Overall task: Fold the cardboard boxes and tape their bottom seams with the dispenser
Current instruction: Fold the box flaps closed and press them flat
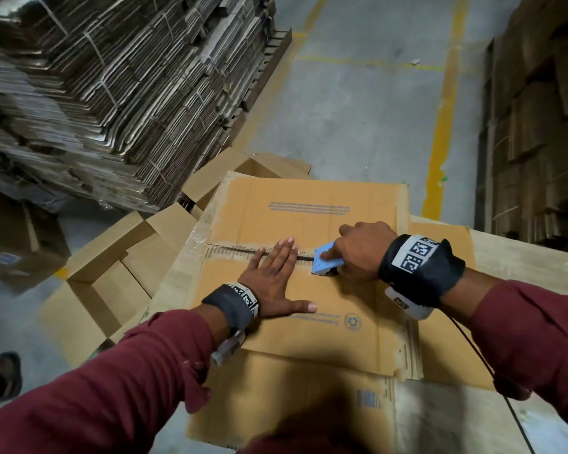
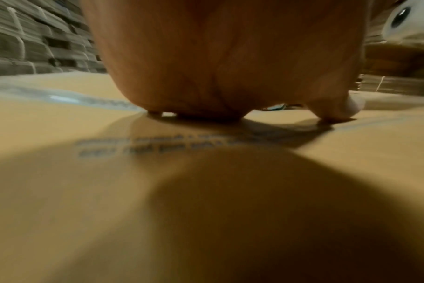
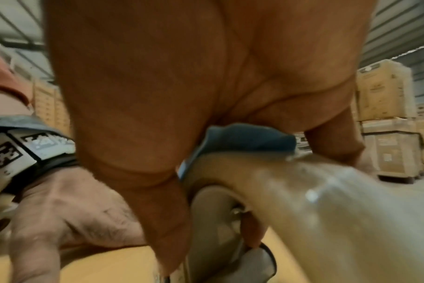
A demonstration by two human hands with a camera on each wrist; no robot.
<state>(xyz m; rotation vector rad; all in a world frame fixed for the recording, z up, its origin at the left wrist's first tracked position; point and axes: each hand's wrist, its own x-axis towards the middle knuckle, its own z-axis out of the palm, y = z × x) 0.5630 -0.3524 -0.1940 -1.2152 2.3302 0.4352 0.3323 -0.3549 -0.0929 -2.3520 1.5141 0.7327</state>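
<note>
Two flaps: dispenser (image 1: 325, 262) right of left hand (image 1: 273, 283).

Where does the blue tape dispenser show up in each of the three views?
Head: the dispenser sits right of centre on the box seam, gripped by the right hand.
Left wrist: only a small dark glint under the palm might be it; too blurred to tell.
Right wrist: centre, blue top under the palm, tape roll below.
Shared landmark: the left hand, flat on the box, seen in all three views.

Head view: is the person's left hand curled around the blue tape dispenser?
No, the left hand presses flat on the box; the right hand grips the dispenser.
</note>
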